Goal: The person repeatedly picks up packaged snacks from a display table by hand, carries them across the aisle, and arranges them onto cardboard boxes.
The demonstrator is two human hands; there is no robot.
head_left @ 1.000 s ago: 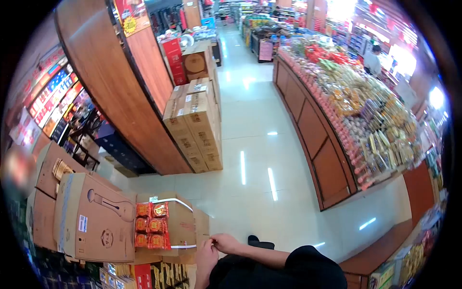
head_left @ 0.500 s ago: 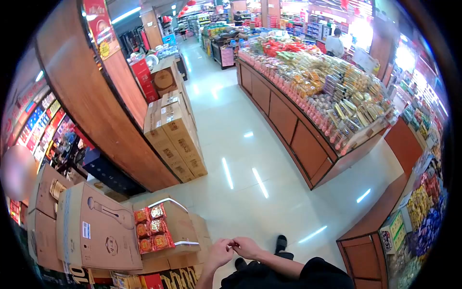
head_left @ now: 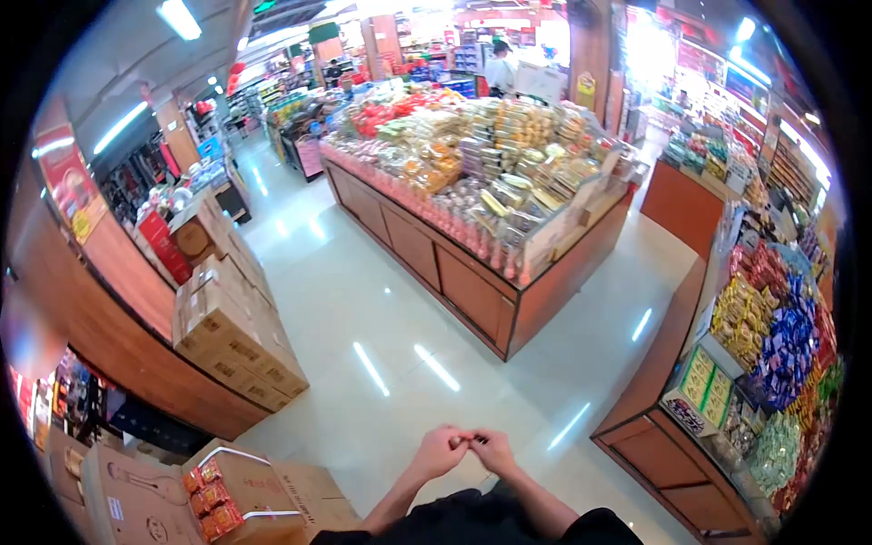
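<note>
Low in the head view, my left hand (head_left: 438,453) and my right hand (head_left: 493,452) meet in front of my body. Both have curled fingers, and their fingertips touch in a pinch. Whatever may be between the fingers is too small to make out. Beneath the hands lies the pale, glossy floor (head_left: 400,413). To their left, red-and-gold packets (head_left: 211,500) rest on a cardboard box (head_left: 250,488), apart from my hands.
A wood-panelled display island (head_left: 472,282) heaped with packaged goods stands ahead. On the right is a counter (head_left: 668,459) with wrapped sweets (head_left: 787,341). Stacked cartons (head_left: 238,341) stand by a wooden pillar (head_left: 118,363) at left. A person (head_left: 500,70) is behind the island.
The view has swung to the right and up, so the island and cartons sit further left. My hands stay pinched together, nearer the middle of the view.
</note>
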